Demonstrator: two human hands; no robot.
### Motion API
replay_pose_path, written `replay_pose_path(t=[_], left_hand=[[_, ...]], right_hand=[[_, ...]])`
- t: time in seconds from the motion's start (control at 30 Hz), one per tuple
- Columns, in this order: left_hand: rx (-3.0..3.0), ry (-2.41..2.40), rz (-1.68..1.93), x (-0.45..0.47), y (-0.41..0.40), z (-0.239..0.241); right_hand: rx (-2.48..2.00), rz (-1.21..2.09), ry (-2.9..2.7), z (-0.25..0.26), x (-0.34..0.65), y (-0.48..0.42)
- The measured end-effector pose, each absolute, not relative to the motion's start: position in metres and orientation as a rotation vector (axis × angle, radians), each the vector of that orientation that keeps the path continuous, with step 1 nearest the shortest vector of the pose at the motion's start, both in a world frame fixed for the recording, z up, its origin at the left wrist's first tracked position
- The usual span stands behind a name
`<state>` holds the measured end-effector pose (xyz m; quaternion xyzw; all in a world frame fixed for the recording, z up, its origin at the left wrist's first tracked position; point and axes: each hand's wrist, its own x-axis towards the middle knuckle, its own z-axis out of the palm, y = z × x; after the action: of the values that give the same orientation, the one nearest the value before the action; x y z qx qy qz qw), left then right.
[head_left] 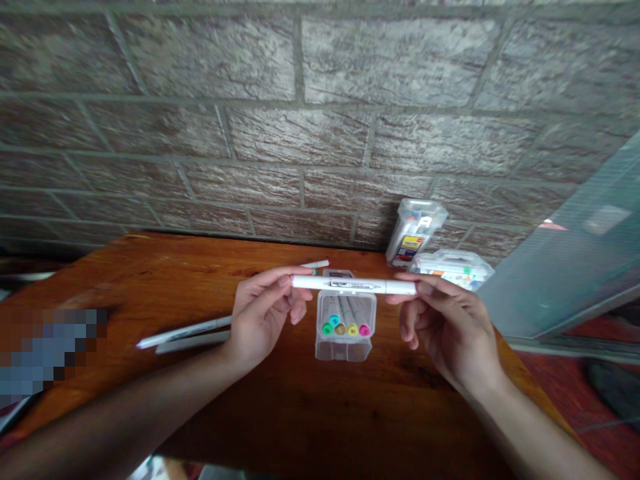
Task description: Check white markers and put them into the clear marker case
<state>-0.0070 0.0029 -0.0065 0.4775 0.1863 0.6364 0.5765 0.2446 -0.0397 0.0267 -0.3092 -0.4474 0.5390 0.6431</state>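
Far left there's a pixelated patch (47, 360) over whatever is there, so I can't tell what it is. Next, two loose pens (186, 331) on the wooden table (300, 420), their right ends hidden behind the left hand (260, 323). That hand has one end of a white marker (355, 285) pinched between thumb and fingers. Just behind its fingertips another pen (320, 265) with a pinkish-red end lies on the table, plus a bit of green.

The marker's held up level in midair, slim and white with purplish-pink ends. There's a dark-boxed label and small print on the barrel, too tiny to read. It blocks part of the open clear case (344, 351) behind it, which has pens showing green, light blue, brownish, yellow and pink ends. Yellow has a mark on it, maybe a number, can't make it out.

Further right, an upright clear box (414, 233) by the brick wall (340, 133), yellow label, unreadable. Then a handled clear box (457, 267), partly behind the right hand (453, 327), which pinches the marker's other end. Past that, a translucent panel (575, 247).
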Motion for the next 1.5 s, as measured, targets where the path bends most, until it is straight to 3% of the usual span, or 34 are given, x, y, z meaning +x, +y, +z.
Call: replay_pose_path(t=[0.33, 0.93, 1.5], left_hand=[[1.074, 0.429, 1.491, -0.005, 0.004, 0.000], [1.297, 0.491, 1.520, -0.004, 0.007, 0.016], [1.407, 0.525, 1.527, 0.010, 0.001, 0.065]], right_hand=[[-0.691, 1.266, -1.013, 0.024, 0.244, -0.037], [-0.780, 1.050, -1.238, 0.016, 0.246, -0.033], [-0.904, 0.630, -1.475, 0.023, 0.248, -0.025]])
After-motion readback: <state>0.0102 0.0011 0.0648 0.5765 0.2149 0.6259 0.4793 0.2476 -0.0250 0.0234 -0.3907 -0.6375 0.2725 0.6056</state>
